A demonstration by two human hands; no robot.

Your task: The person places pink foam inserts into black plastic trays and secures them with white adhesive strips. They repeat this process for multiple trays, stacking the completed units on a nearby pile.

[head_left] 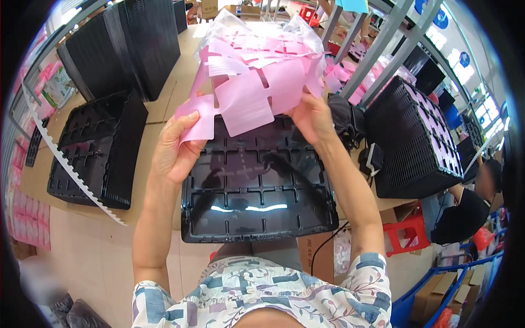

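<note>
Surface: tan cardboard-covered surface (164, 104), stacks of black trays (131, 44) at 11 o'clock.
Left hand (175, 150): your grip is clamped on a pink die-cut sheet (246, 95).
Right hand (311, 117): pinching the same sheet.
Tray (260, 186): below your hands at 6 o'clock, compartments bare.
Progress: sheet lifted off the bagged pink pile (257, 44), not yet laid in; judged early.

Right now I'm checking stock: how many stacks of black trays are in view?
4: one tall stack at upper left, one at left, one under the hands, one at right. Others may be hidden.
</note>
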